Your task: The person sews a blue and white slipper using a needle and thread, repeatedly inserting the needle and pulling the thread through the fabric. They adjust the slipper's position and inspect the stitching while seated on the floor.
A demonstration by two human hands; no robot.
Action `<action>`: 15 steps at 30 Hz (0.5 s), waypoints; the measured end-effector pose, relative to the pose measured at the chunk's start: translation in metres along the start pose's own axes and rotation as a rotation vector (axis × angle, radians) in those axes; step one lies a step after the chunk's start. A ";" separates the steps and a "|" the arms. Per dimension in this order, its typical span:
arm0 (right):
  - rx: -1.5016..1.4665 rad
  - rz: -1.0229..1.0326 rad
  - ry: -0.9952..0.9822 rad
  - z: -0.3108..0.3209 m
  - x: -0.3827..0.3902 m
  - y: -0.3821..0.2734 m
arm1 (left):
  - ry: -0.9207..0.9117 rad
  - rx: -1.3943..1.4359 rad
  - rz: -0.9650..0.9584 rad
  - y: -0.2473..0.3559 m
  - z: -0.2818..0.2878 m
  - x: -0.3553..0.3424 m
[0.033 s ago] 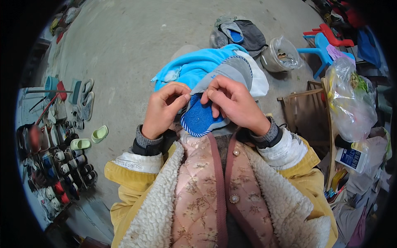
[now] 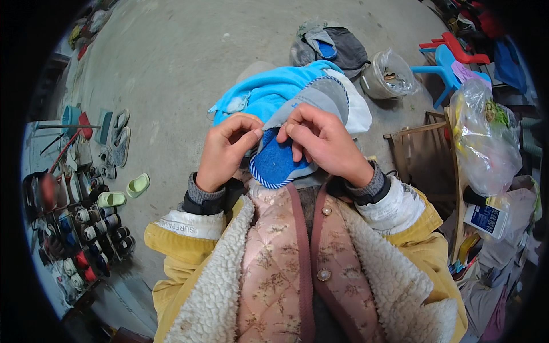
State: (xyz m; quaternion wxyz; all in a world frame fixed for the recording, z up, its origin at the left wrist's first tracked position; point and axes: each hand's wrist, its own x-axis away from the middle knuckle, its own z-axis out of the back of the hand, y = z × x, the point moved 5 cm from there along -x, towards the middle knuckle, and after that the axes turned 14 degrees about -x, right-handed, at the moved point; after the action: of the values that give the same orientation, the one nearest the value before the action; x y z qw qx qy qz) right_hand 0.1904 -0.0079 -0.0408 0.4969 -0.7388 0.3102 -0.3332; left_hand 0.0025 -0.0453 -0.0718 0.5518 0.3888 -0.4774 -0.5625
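A cloth slipper (image 2: 278, 157) with a fuzzy blue inside, grey fabric and a blue-and-white striped edge lies over my lap. My left hand (image 2: 231, 150) pinches its left edge between thumb and index finger. Across from it, my right hand (image 2: 323, 143) is closed on the grey edge, its bent fingertips pressed against the blue lining. Anything small between those fingertips is too hidden to make out. Another grey piece with a striped rim (image 2: 327, 97) lies just beyond my hands, on a bright blue cloth (image 2: 251, 91).
A dark bag (image 2: 346, 54) with another blue-lined piece and a lined bin (image 2: 389, 74) stand ahead. At right are a blue stool (image 2: 443, 71), a wooden frame (image 2: 454, 171) and a clear plastic bag (image 2: 483, 137). Shoe racks (image 2: 86, 228) and green slippers (image 2: 137, 185) are left.
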 end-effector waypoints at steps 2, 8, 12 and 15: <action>0.013 0.020 0.002 -0.001 -0.001 -0.001 | -0.008 0.009 0.007 -0.003 0.001 -0.001; 0.018 0.108 0.079 0.001 0.000 -0.003 | -0.013 0.024 0.034 -0.007 0.002 -0.001; 0.017 0.215 0.072 0.001 0.001 -0.007 | -0.025 0.075 -0.006 -0.003 0.000 -0.001; -0.044 0.230 0.077 0.001 0.001 -0.007 | -0.048 0.032 -0.046 0.002 -0.001 0.000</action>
State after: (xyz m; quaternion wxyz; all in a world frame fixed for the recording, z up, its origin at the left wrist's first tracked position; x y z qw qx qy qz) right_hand 0.1927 -0.0063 -0.0343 0.5033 -0.6956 0.4190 -0.2953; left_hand 0.0039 -0.0451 -0.0701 0.5209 0.3946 -0.4906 -0.5765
